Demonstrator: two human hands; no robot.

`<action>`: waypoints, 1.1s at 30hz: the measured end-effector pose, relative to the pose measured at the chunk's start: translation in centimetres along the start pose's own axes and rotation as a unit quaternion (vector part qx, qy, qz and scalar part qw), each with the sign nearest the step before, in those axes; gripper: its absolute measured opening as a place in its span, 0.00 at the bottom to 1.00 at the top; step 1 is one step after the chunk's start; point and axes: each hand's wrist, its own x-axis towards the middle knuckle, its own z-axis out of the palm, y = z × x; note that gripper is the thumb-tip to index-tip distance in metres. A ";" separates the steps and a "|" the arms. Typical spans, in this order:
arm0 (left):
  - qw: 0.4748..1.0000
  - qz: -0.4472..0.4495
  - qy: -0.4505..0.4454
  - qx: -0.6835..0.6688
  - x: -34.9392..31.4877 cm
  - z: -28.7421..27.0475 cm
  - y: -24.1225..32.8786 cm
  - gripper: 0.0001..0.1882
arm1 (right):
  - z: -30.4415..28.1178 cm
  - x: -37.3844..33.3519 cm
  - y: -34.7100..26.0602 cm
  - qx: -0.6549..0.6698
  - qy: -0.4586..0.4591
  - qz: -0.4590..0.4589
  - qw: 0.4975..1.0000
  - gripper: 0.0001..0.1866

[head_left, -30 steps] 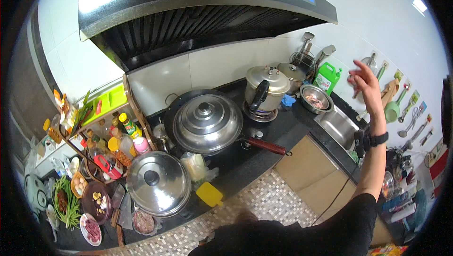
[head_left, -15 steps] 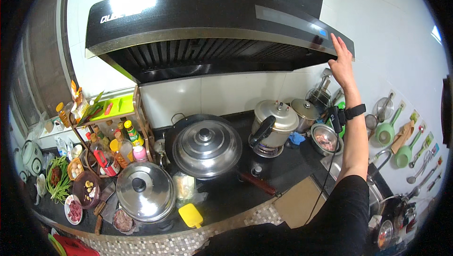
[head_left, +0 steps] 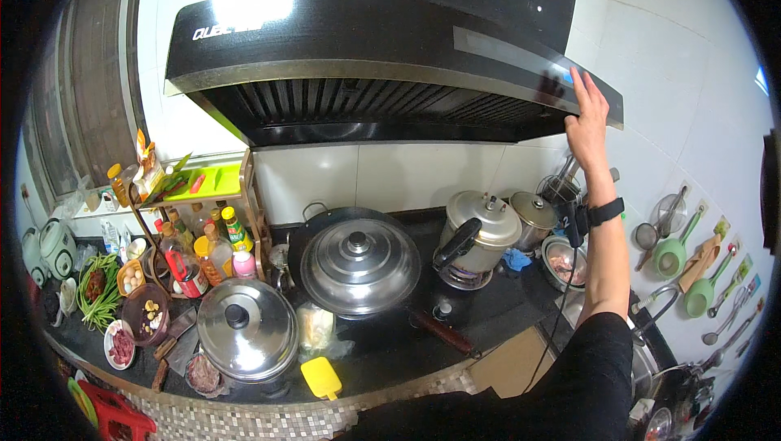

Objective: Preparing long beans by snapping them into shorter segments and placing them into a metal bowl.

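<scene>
Right hand [head_left: 589, 128] is up at the right end of the range hood [head_left: 325, 38] now, fingers stretched out and nothing in them. Can't see the left one at all from my feed, so no clue what it's doing.

What's changed: a second ago that right hand was hanging in the air out by the tiled wall, and now the fingertips are on or right by the hood's control strip [head_left: 508, 52], partly covering the little blue display [head_left: 569, 77]. I honestly can't tell if a finger is pressing or just hovering. The view has tipped up too, so I'm getting more of the hood's top.

For me that puts the work at the hood's panel, not down on the table [head_left: 374, 355]. Stuff there looks unmoved: the domed lid [head_left: 358, 250] is on the wok, the pressure cooker [head_left: 484, 229] is closed to its right, and the lidded pan [head_left: 246, 343] sits to the left.
</scene>
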 end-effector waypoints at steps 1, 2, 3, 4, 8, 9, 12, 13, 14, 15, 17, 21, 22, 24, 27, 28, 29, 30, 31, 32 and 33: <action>1.000 0.000 0.000 0.000 0.1 0.0 -0.1 0.21 | -0.6 0.0 -2.3 0.024 0.011 -0.037 0.999 0.44; 1.000 0.001 -0.004 0.002 0.3 -0.1 -0.2 0.20 | -0.9 0.1 -3.2 0.012 0.004 -0.064 0.998 0.43; 1.000 0.002 -0.005 0.003 0.4 -0.1 -0.2 0.20 | -1.3 0.2 -4.4 0.021 0.003 -0.070 0.997 0.43; 1.000 0.003 -0.006 0.003 0.5 -0.1 -0.2 0.20 | -1.6 0.3 -5.4 0.032 0.001 -0.075 0.997 0.43; 1.000 0.003 -0.010 0.005 0.7 -0.1 -0.5 0.19 | -1.9 0.5 -7.0 0.044 0.003 -0.090 0.995 0.42; 1.000 0.004 -0.012 0.006 0.8 -0.2 -0.6 0.19 | -1.9 0.4 -7.3 0.041 0.001 -0.089 0.995 0.41; 1.000 0.004 -0.015 0.008 0.8 -0.1 -0.9 0.19 | -1.5 0.1 -7.8 0.041 0.000 -0.086 0.995 0.41; 1.000 0.004 -0.015 0.008 0.9 -0.2 -1.0 0.19 | -1.4 0.0 -8.0 0.040 0.001 -0.083 0.996 0.41; 1.000 0.005 -0.016 0.008 0.9 -0.2 -1.2 0.18 | -1.3 0.1 -8.2 0.043 0.001 -0.084 0.996 0.41; 1.000 0.006 -0.017 0.007 0.9 -0.2 -1.2 0.18 | -1.3 0.2 -8.4 0.046 0.006 -0.085 0.995 0.41; 1.000 0.006 -0.017 0.007 0.8 -0.1 -1.5 0.18 | -1.1 0.3 -8.7 0.053 0.011 -0.086 0.995 0.41; 1.000 0.008 -0.017 0.006 0.7 0.0 -1.9 0.17 | -0.6 0.6 -9.0 0.039 0.016 -0.090 0.995 0.41; 1.000 0.008 -0.018 0.006 0.7 0.1 -2.1 0.17 | -0.4 0.6 -8.9 0.030 0.018 -0.094 0.995 0.41; 1.000 0.008 -0.017 0.005 0.7 0.1 -2.3 0.17 | -0.1 0.6 -8.9 0.028 0.018 -0.090 0.995 0.41; 1.000 0.007 -0.017 0.002 0.6 0.2 -2.7 0.16 | 0.3 0.6 -9.4 0.022 0.014 -0.078 0.997 0.41; 1.000 0.009 -0.017 0.003 0.8 0.3 -2.9 0.16 | 0.6 0.6 -9.6 0.017 0.010 -0.070 0.997 0.41; 1.000 0.007 -0.017 0.001 0.7 0.3 -3.1 0.16 | 0.7 0.7 -9.7 0.020 0.008 -0.070 0.997 0.41; 1.000 0.004 -0.016 0.000 0.4 0.3 -3.2 0.16 | 0.7 0.7 -9.7 -0.002 -0.002 -0.061 0.998 0.41; 1.000 0.001 -0.018 0.000 0.4 0.2 -3.4 0.16 | 0.7 0.7 -9.5 -0.026 -0.014 -0.051 0.998 0.42; 1.000 0.003 -0.017 0.006 0.4 0.1 -3.7 0.16 | 0.8 0.9 -9.1 -0.039 0.002 -0.070 0.997 0.42; 1.000 -0.001 -0.021 0.007 0.3 0.1 -3.7 0.15 | 0.8 1.0 -9.0 -0.043 0.012 -0.075 0.996 0.41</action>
